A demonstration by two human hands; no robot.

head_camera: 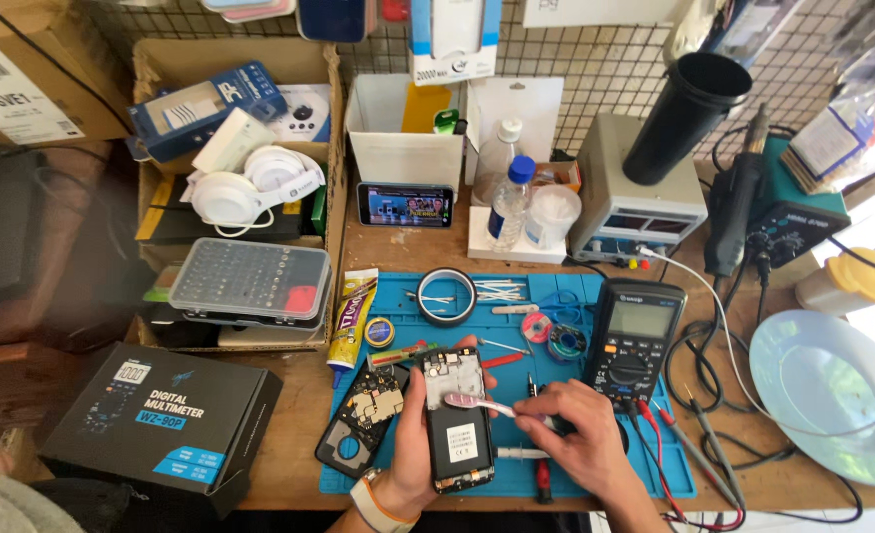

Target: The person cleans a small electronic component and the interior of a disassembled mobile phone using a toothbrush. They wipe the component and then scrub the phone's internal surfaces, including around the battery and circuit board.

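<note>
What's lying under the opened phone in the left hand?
Under the opened phone held by the left hand: blue mat. Anything directly beneath is hidden.

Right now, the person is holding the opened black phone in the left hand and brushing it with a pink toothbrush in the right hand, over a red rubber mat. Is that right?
Almost. The head view shows the left hand holding the opened black phone and the right hand brushing with the pink toothbrush, but the rubber mat is blue, not red.

Multimeter [633, 341], tape roll [446, 295], headphones [250, 188]
</note>
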